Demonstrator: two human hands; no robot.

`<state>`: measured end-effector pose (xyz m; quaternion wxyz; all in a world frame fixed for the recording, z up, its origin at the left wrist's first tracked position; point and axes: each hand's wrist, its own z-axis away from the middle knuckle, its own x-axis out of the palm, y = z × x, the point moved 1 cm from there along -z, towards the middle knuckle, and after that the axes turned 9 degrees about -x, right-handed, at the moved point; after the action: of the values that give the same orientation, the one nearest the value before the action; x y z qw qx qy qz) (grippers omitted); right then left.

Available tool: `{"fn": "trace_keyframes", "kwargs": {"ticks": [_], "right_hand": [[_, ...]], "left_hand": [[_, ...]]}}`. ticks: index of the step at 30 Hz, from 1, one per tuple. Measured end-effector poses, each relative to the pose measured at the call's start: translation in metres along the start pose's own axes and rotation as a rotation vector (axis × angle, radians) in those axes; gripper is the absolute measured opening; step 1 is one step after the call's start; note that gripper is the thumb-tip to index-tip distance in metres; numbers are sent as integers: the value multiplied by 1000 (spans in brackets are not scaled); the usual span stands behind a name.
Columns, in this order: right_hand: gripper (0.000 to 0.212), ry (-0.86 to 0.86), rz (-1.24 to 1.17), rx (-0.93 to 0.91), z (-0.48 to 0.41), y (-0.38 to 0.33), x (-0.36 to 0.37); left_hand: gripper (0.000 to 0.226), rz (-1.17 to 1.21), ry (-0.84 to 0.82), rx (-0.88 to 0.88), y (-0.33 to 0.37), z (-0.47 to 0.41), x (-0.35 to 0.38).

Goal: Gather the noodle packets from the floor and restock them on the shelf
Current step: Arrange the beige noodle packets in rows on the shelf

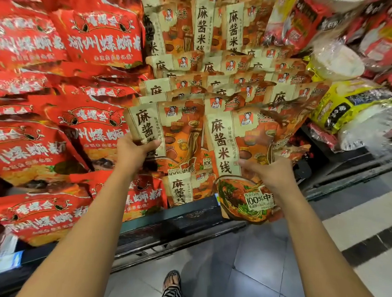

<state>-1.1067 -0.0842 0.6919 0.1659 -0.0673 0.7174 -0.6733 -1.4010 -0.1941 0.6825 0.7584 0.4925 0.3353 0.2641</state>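
Observation:
Two beige-and-orange noodle packets are held up against the shelf stock. My left hand grips the lower left corner of one packet, thumb across its front. My right hand grips the right side of a second packet, which hangs lower and overlaps the first. Behind them, several rows of the same beige packets stand stacked on the shelf. One more beige packet stands at the shelf's front edge below my hands.
Red noodle packets fill the shelf to the left. Yellow and white bags sit to the right. The dark shelf edge runs below the stock. Grey floor tiles and my sandalled foot are underneath.

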Motion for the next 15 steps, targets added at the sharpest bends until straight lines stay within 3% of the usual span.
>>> {"fn": "trace_keyframes", "kwargs": {"ticks": [4,12,15], "right_hand": [[20,-2,27,-19,3,5,-1],[23,-47,-17,48,7,1,-11],[25,-41,-31,54,7,0,-16]], "left_hand": [[42,-210,-6,-20,11,-9,-15],[64,-126,283,-96,-18,7,-21],[69,-106,313,-71,-16,14,-22]]}}
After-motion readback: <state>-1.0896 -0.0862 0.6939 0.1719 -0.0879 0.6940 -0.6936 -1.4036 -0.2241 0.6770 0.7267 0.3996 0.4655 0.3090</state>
